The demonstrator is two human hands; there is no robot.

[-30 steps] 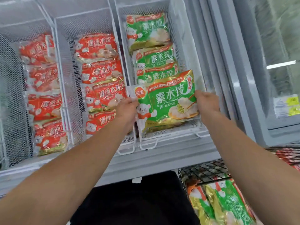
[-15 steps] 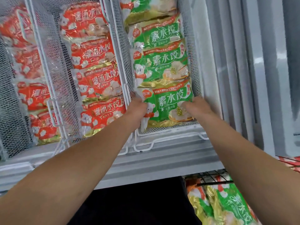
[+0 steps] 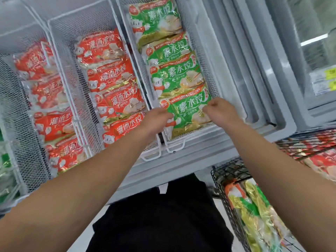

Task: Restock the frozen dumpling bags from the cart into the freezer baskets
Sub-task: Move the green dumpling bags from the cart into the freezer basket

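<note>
Nearest green dumpling bag (image 3: 189, 113) lies in right wire-mesh basket (image 3: 209, 73), snug against its near rim and side walls. Left hand (image 3: 158, 118) and right hand (image 3: 221, 110) rest on glossy crinkled film, fingers curled; grip unclear. Black wire cart (image 3: 229, 171) near right.

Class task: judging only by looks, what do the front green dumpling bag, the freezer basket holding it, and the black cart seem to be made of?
Front green dumpling bag: apparently glossy printed plastic film; it crinkles and glints.
Freezer basket: looks like white-coated wire mesh on a thicker rod frame.
Black cart: seemingly dark-coated metal wire grid.
</note>
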